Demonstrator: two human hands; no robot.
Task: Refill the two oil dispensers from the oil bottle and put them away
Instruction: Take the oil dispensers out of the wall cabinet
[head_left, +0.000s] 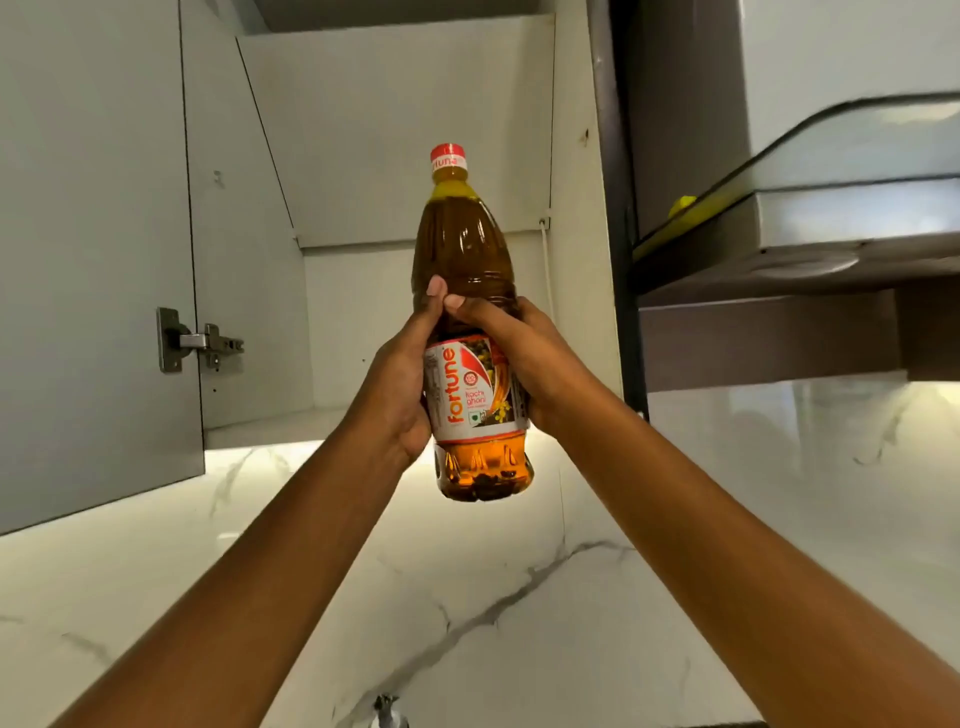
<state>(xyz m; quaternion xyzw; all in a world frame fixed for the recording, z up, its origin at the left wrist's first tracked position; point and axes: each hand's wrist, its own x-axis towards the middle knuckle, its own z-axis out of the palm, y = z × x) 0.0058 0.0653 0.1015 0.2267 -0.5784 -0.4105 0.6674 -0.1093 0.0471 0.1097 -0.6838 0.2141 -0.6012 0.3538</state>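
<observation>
Oil bottle gripped between both hands.

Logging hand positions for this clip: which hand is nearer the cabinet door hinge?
Left. The left hand grips the oil bottle on the side facing the hinge; the right hand grips its far side.

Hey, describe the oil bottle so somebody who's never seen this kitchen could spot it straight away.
Look at the open wall cabinet left of the range hood. In front of it, the left hand and right hand hold an upright plastic oil bottle. It is the only bottle in view: amber oil, red cap, red-and-white label.
</observation>
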